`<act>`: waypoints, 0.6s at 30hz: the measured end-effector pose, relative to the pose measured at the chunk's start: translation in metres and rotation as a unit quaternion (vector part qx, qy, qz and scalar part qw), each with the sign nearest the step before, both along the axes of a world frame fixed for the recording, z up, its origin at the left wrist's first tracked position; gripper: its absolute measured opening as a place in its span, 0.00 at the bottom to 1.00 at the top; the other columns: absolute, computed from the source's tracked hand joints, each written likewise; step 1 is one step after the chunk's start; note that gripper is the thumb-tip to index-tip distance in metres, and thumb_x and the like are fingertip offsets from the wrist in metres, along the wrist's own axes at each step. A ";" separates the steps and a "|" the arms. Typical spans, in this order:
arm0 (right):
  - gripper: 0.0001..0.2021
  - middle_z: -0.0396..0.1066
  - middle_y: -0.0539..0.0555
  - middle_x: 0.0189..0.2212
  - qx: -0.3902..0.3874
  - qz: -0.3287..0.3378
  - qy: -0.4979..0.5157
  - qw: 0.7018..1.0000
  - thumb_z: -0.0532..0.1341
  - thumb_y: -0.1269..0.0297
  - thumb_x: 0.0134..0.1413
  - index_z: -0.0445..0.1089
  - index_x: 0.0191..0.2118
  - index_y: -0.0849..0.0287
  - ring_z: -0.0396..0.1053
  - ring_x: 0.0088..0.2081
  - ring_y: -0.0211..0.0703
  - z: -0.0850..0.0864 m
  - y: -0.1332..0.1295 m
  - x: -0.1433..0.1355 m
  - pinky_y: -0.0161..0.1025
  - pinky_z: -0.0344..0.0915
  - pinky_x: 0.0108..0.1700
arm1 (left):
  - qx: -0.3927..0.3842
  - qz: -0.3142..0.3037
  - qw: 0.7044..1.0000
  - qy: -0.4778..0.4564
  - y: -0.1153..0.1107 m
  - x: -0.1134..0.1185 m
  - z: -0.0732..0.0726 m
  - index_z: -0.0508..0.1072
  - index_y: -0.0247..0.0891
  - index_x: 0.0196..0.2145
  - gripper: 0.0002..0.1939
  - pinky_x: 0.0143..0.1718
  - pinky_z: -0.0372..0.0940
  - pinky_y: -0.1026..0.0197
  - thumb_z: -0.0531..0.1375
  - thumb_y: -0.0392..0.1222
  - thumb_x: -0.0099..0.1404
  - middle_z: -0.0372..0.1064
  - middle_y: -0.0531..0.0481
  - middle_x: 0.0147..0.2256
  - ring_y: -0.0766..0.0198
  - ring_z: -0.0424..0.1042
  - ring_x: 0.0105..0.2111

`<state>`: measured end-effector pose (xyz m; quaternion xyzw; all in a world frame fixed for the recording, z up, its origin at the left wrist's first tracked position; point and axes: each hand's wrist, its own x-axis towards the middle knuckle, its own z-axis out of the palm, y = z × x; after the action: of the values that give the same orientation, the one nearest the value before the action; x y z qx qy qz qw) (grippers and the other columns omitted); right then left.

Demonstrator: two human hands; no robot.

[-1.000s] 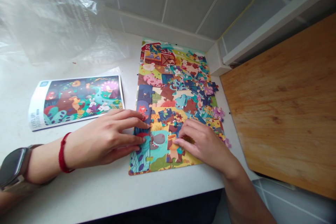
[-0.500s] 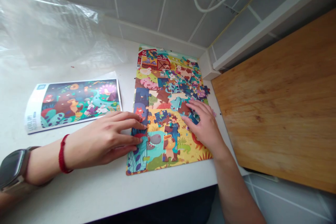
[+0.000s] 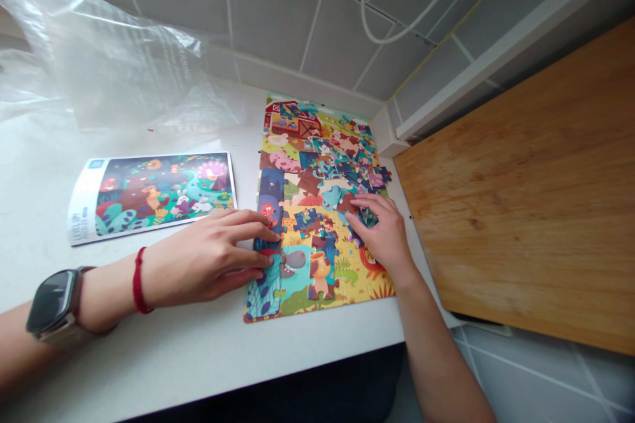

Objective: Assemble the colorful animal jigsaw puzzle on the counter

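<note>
My left hand lay flat on the white counter, fingers spread and extended, holding nothing; the fingertips pressed on the left column of the jigsaw puzzle, at the fox piece and the red-and-blue piece below it. A red string bracelet sat on that wrist, a dark smartwatch further up the forearm.

My right hand rested on the puzzle's right-hand middle, palm down, fingers curled lightly over the loose pieces there. The fingertips touched a brownish piece and a teal one; I could not tell whether any piece was pinched or only touched, as the fingers hid it.

The puzzle lay on the counter against the tiled wall, its far end near the corner. Bottom rows and left column looked joined: hippo, bear, leaves. The upper right part was a heap of unplaced pieces lying on the picture.

Left of the puzzle, just apart from it, lay a printed picture sheet with night-time animals. Beyond it sat a crumpled clear plastic bag. A wooden board stood to the right of the counter, close to the puzzle's edge. A white cable looped down the wall.
</note>
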<state>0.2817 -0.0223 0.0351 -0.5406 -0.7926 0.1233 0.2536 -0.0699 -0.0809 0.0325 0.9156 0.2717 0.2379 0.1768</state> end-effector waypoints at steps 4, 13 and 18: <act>0.09 0.78 0.61 0.51 0.022 -0.029 0.012 0.999 0.68 0.62 0.63 0.79 0.47 0.55 0.73 0.55 0.58 0.000 0.001 0.000 0.60 0.67 0.61 | -0.004 0.001 1.000 0.000 -0.001 0.000 -0.001 0.81 0.46 0.48 0.09 0.55 0.71 0.52 0.61 0.41 0.75 0.77 0.45 0.55 0.51 0.73 0.56; 0.10 0.75 0.58 0.54 -0.012 0.116 0.019 0.993 0.66 0.62 0.67 0.77 0.51 0.52 0.71 0.58 0.53 0.012 -0.012 -0.017 0.56 0.67 0.63 | 0.002 -0.004 1.000 0.004 0.000 0.001 0.001 0.82 0.45 0.48 0.11 0.53 0.71 0.52 0.59 0.41 0.76 0.77 0.44 0.54 0.51 0.73 0.54; 0.09 0.76 0.58 0.52 0.005 0.094 0.017 0.995 0.64 0.64 0.68 0.78 0.50 0.52 0.71 0.57 0.53 0.009 -0.010 -0.017 0.57 0.68 0.62 | -0.006 0.000 1.000 -0.010 0.001 0.002 0.001 0.82 0.45 0.48 0.10 0.54 0.71 0.52 0.60 0.41 0.76 0.77 0.44 0.54 0.51 0.74 0.54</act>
<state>0.2648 -0.0327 0.0443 -0.4600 -0.8364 0.1516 0.2567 -0.0682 -0.0803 0.0332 0.9120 0.2716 0.2455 0.1851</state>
